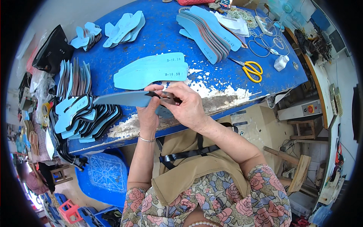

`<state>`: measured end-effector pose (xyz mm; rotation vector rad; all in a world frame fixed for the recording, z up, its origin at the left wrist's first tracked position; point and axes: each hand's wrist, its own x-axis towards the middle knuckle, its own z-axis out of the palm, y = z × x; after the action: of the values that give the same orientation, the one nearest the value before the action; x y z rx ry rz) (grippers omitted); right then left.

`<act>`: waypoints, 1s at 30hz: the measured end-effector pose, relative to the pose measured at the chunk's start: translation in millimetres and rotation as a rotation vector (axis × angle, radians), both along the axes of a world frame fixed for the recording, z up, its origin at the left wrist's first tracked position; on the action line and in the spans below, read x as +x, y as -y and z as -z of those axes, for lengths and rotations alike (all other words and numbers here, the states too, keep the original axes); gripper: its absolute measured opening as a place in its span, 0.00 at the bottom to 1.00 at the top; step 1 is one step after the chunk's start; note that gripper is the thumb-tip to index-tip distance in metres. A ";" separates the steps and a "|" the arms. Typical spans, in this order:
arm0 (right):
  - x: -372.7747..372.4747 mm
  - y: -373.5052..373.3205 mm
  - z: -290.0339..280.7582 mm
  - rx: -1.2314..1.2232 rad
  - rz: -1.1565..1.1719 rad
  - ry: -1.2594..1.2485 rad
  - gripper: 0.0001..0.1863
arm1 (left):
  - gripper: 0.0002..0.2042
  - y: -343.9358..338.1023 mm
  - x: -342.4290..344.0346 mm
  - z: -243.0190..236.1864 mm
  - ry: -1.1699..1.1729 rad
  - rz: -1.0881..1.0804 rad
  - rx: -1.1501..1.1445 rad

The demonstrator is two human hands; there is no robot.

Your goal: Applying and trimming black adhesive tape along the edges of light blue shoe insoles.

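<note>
My left hand [149, 111] grips a light blue insole [123, 98] that stretches leftward, with a dark piece [153, 94] at its right end. My right hand [187, 104] is closed at that same end, fingers pinched on something dark that I cannot make out clearly. Just beyond my hands lie overlapping flat blue insoles [147, 70] on the worn blue table [264, 75]. To my left are piles of black-edged blue insoles [87, 117] and a row of insoles on edge [73, 77].
More insole stacks [206, 32] [123, 30] sit at the back, with yellow scissors [251, 70], tangled cords [259, 41] and a small white block [281, 62] at right. A black bag [51, 49] is at left. Below stand a blue bin [102, 176] and wooden stools [295, 170]; a person [34, 178] is at far left.
</note>
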<state>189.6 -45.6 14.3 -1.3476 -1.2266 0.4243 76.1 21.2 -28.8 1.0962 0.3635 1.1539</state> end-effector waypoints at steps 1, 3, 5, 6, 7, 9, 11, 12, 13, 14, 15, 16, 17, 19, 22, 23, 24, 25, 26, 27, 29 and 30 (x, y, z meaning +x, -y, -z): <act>0.9 -0.3 3.9 0.000 0.007 -0.001 0.07 | 0.20 2.9 1.6 -4.9 0.007 -0.001 -0.012; 2.3 -0.4 13.7 -0.063 -0.100 -0.068 0.08 | 0.16 5.0 1.8 -8.6 0.004 -0.022 -0.044; 2.2 1.9 26.1 -0.129 -0.119 -0.099 0.07 | 0.15 3.1 -0.5 4.0 -0.039 -0.088 -0.008; 2.1 2.8 30.7 -0.194 -0.141 -0.129 0.06 | 0.14 2.0 -2.2 9.2 -0.081 -0.158 0.028; 1.6 4.3 34.0 -0.175 -0.148 -0.140 0.05 | 0.12 4.6 -6.4 10.9 -0.026 -0.100 -0.076; 3.1 4.7 39.6 -0.138 -0.143 -0.098 0.05 | 0.11 6.3 -5.5 7.7 -0.048 -0.126 -0.088; 4.3 7.8 47.9 -0.104 -0.145 -0.061 0.05 | 0.10 8.5 -7.1 10.3 -0.074 -0.158 -0.103; 4.1 8.2 52.1 -0.085 -0.142 -0.070 0.05 | 0.09 6.8 -10.0 15.8 -0.237 -0.149 -0.045; 3.8 8.9 54.9 -0.067 -0.142 -0.081 0.04 | 0.09 5.0 -12.8 17.5 -0.404 -0.140 0.011; 5.3 8.6 56.5 -0.066 -0.161 -0.097 0.04 | 0.09 6.6 -6.5 19.6 -0.372 -0.106 0.036; 8.7 6.9 59.3 -0.082 -0.120 -0.085 0.05 | 0.09 0.0 3.9 26.0 -0.247 -0.079 0.025; 7.3 5.4 62.0 -0.098 -0.081 -0.083 0.07 | 0.09 -1.8 4.5 14.4 -0.207 0.023 -0.071; 6.6 4.8 62.4 -0.146 -0.090 -0.172 0.07 | 0.10 -3.3 3.9 15.5 -0.214 0.060 -0.104; 9.9 5.4 61.5 -0.225 -0.160 -0.347 0.08 | 0.06 3.0 3.2 4.0 -0.066 -0.001 -0.279; 22.2 10.9 39.2 -0.252 -0.333 -0.573 0.08 | 0.06 10.0 -1.8 -25.9 -0.043 -0.051 -0.412; 26.0 15.2 40.9 -0.248 -0.350 -0.581 0.08 | 0.06 9.8 -4.9 -29.1 0.041 -0.075 -0.443; 29.9 20.8 42.4 -0.328 -0.331 -0.558 0.07 | 0.06 8.3 -6.7 -33.8 0.126 -0.092 -0.469; 29.1 25.0 42.5 -0.407 -0.310 -0.530 0.07 | 0.06 9.0 -7.6 -43.1 0.143 -0.107 -0.454; 23.4 28.8 41.5 -0.396 -0.319 -0.531 0.07 | 0.06 5.6 -10.4 -44.7 0.141 -0.112 -0.441; 17.9 35.8 41.3 -0.426 -0.305 -0.667 0.06 | 0.06 0.2 -10.8 -44.8 0.187 -0.125 -0.428; -1.5 46.8 45.6 -0.435 -0.235 -0.837 0.06 | 0.06 -3.5 -12.7 -48.6 0.254 -0.151 -0.422; -12.4 47.8 43.7 -0.440 -0.230 -1.006 0.06 | 0.06 -3.4 -9.5 -49.4 0.253 -0.144 -0.414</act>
<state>177.2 -93.4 -29.4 -1.0841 -0.4358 1.3964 66.6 24.6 20.5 0.5629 0.4637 1.2590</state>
